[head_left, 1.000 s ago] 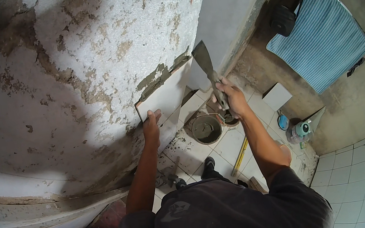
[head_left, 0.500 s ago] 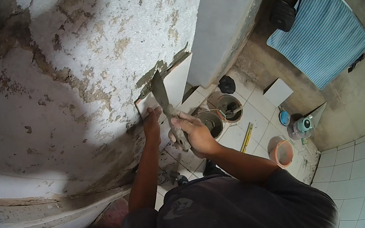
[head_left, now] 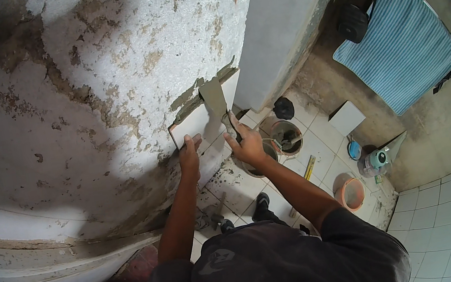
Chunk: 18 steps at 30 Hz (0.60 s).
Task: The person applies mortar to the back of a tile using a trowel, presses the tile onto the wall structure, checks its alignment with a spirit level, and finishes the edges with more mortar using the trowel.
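A white rectangular tile (head_left: 192, 123) stands against the rough wall, its upper edge lined with wet grey mortar (head_left: 188, 105). My left hand (head_left: 188, 159) steadies the tile at its lower left corner, with the thumb on its face. My right hand (head_left: 248, 146) is wrapped round the handle of a putty knife (head_left: 213, 97). The wide blade lies across the tile's face and its tip reaches the mortar at the upper edge. Some of my right fingers are hidden behind the handle.
Two buckets, one holding mortar (head_left: 286, 135), stand on the tiled floor right of my right hand. Beyond are a yellow level (head_left: 309, 168), an orange bucket (head_left: 352, 193), a loose white tile (head_left: 347, 118) and a water jug (head_left: 377, 159). A blue striped cloth (head_left: 397, 42) hangs at right.
My right hand has moved up and right, bringing the putty knife's blade, raised before, flat over the tile's top edge. My left hand stays at the tile's corner.
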Tool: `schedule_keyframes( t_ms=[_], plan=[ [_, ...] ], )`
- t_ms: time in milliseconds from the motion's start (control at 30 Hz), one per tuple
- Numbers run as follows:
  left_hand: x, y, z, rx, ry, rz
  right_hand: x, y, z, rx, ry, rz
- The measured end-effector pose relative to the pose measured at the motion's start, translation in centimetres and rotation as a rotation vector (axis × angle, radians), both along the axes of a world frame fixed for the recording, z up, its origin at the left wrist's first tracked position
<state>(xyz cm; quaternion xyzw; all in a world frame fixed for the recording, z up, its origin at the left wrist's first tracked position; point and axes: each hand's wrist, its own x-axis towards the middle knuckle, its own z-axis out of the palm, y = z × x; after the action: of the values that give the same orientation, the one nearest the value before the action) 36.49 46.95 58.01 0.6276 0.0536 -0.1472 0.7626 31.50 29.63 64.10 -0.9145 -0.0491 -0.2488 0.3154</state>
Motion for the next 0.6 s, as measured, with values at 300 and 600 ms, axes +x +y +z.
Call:
schedule_keyframes(
  t_ms=[300,600],
  plan=[
    [0.1,0.2,0.0,0.039,0.001,-0.014,-3.5,-4.2,9.9,-0.170,0.301,0.078],
    [0.1,0.0,0.3,0.031,0.003,-0.019,-3.4,-1.8,9.2,1.096,0.586,0.054]
  ],
)
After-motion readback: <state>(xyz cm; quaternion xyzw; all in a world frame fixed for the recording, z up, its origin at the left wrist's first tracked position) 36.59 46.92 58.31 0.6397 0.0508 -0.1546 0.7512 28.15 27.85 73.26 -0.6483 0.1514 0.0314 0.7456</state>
